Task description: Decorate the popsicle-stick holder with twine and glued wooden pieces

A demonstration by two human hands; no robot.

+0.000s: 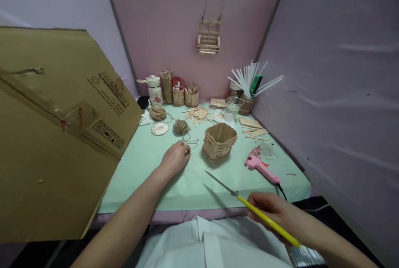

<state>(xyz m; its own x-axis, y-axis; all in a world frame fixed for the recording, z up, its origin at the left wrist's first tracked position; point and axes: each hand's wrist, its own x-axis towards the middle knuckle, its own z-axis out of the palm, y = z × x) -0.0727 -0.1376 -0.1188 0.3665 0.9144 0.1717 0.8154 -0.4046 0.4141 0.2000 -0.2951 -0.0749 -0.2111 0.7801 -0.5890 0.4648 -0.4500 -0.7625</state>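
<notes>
My left hand (175,158) rests on the table with its fingers curled together; what they hold, if anything, is too small to make out. Just beyond it lies a ball of twine (181,126) with a loose strand trailing towards the hand. My right hand (274,214) is closed around yellow-handled scissors (264,218), seen nearly edge-on. Their thin metal blade points left and away, above the table's front part. Between and beyond the hands stands a small basket (219,143) of wood-coloured pieces with a scalloped rim, touched by neither hand.
A pink glue gun (262,168) lies at right, its cord over the edge. Wooden sticks (198,113), a larger twine ball (158,113), a white bottle (155,91) and glue sticks (249,77) are farther back. A large cardboard sheet (56,135) blocks the left side.
</notes>
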